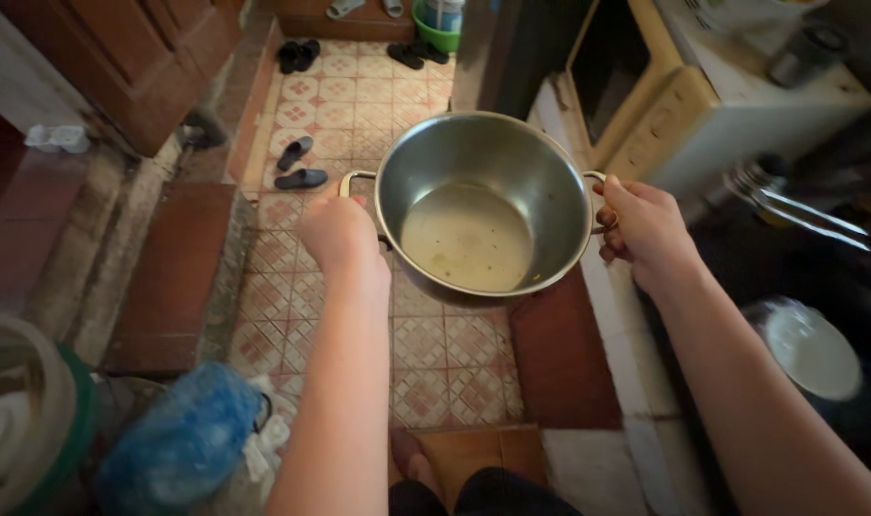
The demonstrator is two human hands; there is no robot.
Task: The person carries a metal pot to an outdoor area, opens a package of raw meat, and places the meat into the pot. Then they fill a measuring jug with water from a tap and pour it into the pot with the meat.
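Stainless steel, round and deep, the two-handled cooking pot [474, 205] hangs in the air between both hands, carried out in front of the body above the patterned tile floor [349, 105]. The left hand [335, 234] is closed around the handle on its side, and the right hand [641, 225] is wrapped shut on the opposite handle, so the weight is shared and the rim stays close to level. That level hold seems to matter: a thin film of cloudy liquid lies on the pot's bottom and would run out if it tipped. Just beyond the right hand stands a cream-coloured microwave oven [684, 105]; below that wrist, a round white lid or plate [813, 352] sits on a dark surface. Beyond the left hand, dark slippers [300, 164] lie on the tiles, and a blue plastic bag [182, 444] rests near the elbow.
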